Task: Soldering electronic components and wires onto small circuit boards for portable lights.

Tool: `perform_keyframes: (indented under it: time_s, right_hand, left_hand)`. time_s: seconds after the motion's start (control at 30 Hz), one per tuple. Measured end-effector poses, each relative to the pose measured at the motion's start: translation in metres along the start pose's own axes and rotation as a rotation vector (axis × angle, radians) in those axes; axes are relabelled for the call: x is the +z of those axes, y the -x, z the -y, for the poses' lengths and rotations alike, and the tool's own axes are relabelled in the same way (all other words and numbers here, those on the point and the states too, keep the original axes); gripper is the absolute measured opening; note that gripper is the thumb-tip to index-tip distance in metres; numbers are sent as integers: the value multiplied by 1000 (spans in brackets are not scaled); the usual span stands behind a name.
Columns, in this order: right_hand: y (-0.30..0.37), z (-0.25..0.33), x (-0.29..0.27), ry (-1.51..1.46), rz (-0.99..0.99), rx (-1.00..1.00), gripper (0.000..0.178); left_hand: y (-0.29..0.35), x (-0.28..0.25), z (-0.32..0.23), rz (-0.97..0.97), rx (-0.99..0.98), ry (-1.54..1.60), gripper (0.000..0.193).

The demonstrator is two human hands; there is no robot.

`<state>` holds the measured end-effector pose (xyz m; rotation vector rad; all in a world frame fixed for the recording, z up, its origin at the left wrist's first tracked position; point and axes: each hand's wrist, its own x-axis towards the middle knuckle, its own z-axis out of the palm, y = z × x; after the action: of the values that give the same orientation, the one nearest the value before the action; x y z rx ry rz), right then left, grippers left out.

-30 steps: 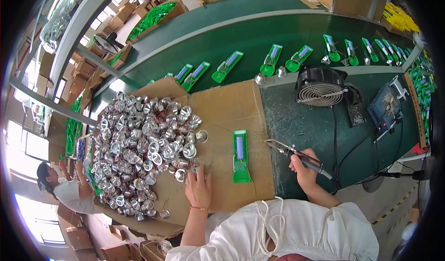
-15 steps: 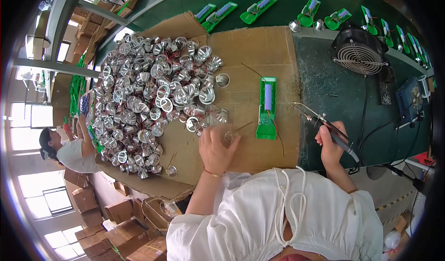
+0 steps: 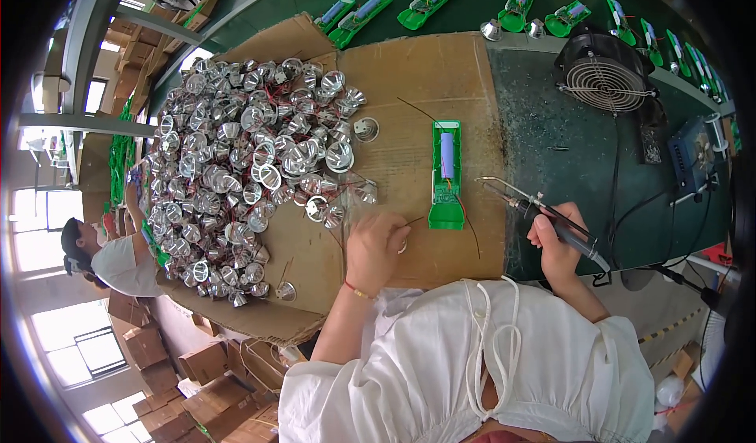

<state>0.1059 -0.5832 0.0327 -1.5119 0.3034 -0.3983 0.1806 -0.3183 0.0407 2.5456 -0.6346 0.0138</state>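
My left hand (image 3: 375, 248) is closed beside the pile of silver reflector cups (image 3: 232, 179). Its fingers pinch a reflector cup (image 3: 403, 247), mostly hidden by the hand; only a bit of shiny rim and a thin dark wire show. In my right hand (image 3: 558, 248) is a soldering iron (image 3: 579, 242) with a thin metal guide tube, its tip pointing left above the cardboard edge. Between the hands lies an open green plastic housing (image 3: 446, 216) with a purple-blue cylindrical battery (image 3: 446, 153), a small circuit board and loose wires.
A cardboard sheet (image 3: 409, 73) covers part of the green bench (image 3: 543, 183). A black fan (image 3: 605, 81) and a blue soldering station (image 3: 691, 159) stand at right. More green housings (image 3: 429, 6) line the far edge. Another person (image 3: 122, 258) works at far left.
My left fingers have closed over the reflector cup, which was partly visible between spread thumb and fingers. The whole view has shifted slightly; my right hand keeps the soldering iron in about the same place.
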Motion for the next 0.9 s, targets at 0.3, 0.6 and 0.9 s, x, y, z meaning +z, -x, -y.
perform_keyframes:
  time_s: [0.3, 0.6, 0.9]
  right_hand:
    - [2, 3, 4, -79, 107, 83, 17]
    - [3, -5, 17, 43, 195, 31, 17]
    - [1, -10, 26, -2, 180, 61, 15]
  left_hand:
    - [-6, -1, -10, 40, -393, 604, 11]
    - [-22, 14, -36, -7, -423, 596, 18]
    - [-23, 18, -36, -13, -368, 465, 17]
